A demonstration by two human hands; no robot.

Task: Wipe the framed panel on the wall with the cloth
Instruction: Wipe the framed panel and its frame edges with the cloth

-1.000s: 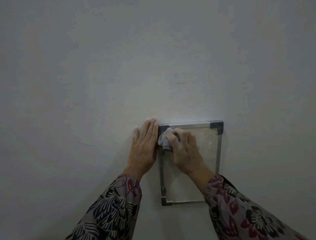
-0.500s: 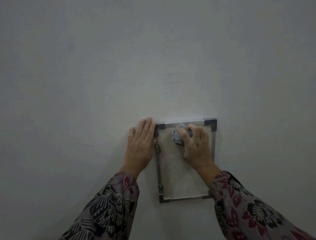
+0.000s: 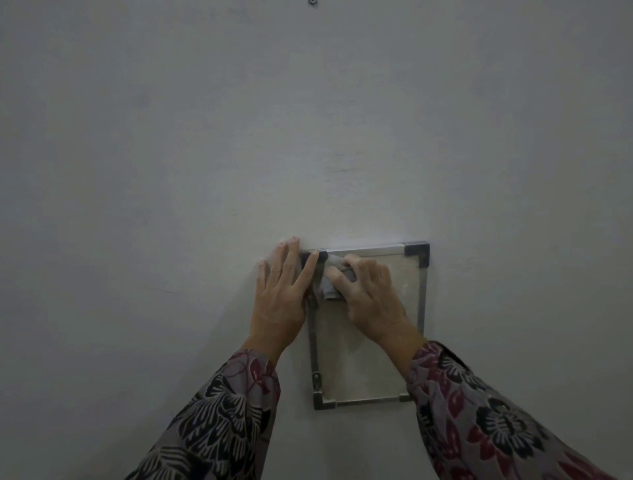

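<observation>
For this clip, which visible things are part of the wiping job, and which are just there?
Part of the job:
framed panel
cloth
right hand, gripping the cloth
left hand, flat at the frame's left edge

Just there:
wall
small dark fixing at the top edge

cloth [image 3: 329, 281] back at panel's [image 3: 373, 370] left corner

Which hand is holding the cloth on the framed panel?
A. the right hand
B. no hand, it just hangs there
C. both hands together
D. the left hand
A: the right hand grips the bunched grey cloth against the framed panel, while the left hand lies flat at the panel's left edge.
</observation>
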